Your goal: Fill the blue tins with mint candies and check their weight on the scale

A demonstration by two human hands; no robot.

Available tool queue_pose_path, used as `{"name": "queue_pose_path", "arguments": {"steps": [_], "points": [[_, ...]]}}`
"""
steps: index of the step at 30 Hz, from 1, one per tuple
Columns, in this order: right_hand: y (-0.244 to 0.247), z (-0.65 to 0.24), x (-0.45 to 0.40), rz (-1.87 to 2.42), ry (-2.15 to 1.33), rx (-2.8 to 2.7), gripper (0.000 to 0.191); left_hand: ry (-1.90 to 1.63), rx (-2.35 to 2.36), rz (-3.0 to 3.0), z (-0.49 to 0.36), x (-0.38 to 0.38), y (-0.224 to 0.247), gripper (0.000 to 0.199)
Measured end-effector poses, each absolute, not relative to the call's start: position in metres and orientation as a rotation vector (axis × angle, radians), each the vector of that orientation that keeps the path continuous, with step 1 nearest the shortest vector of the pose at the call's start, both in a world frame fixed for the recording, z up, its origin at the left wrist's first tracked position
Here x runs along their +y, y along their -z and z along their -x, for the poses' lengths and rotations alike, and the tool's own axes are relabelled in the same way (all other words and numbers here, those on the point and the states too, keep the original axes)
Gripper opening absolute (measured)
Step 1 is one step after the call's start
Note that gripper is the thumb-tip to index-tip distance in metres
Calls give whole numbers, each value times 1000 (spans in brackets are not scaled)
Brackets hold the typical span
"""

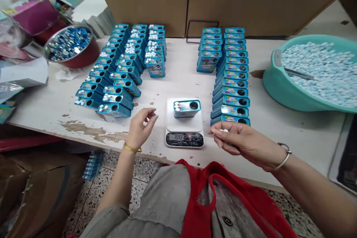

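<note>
A white digital kitchen scale [185,126] lies on the table in front of me, its display lit. One blue candy tin [184,113] rests on its platform, with a round dark hole in the top and a few white candies on the lid. Left of the scale, my left hand [141,128] hovers with thumb and forefinger apart and nothing in it. To the right, my right hand [240,141] has its fingers closed around some small white candies [224,130], partly hidden by the fingers. The nearest tin of the right-hand row [230,119] is just beyond that hand.
Rows of blue tins [115,108] with white candies on top stand at left; other tins [208,63] stand back right. A turquoise tub [290,96] holds white candies and a metal utensil. A bowl [80,57] holds shiny blue-silver pieces. Cardboard boxes [237,3] line the back.
</note>
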State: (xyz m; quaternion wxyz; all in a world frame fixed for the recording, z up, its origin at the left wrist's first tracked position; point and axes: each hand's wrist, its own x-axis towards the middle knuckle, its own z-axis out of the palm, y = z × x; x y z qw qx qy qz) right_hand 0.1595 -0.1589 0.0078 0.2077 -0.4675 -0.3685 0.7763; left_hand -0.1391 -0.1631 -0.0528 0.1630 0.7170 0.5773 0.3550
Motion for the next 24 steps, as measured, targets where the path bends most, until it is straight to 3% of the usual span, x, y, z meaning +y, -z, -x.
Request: {"name": "queue_pose_path", "arguments": {"steps": [6, 10, 12, 18, 24], "points": [[-15, -149, -132, 1206, -2131, -1026, 20, -1067, 1450, -2185, 120, -145, 34, 25], [2, -131, -137, 1174, -2217, -771, 23, -926, 1359, -2189, 109, -132, 43, 71], [14, -120, -143, 1156, -2245, -583, 23, -878, 1319, -2150, 102, -127, 54, 84], [32, -90, -148, 1093, -2224, -54, 34, -900, 1259, -2169, 86, -115, 67, 37], [35, -84, -144, 1006, -2154, 132, 27, -770, 1158, -2859, 87, -117, 30, 35]]}}
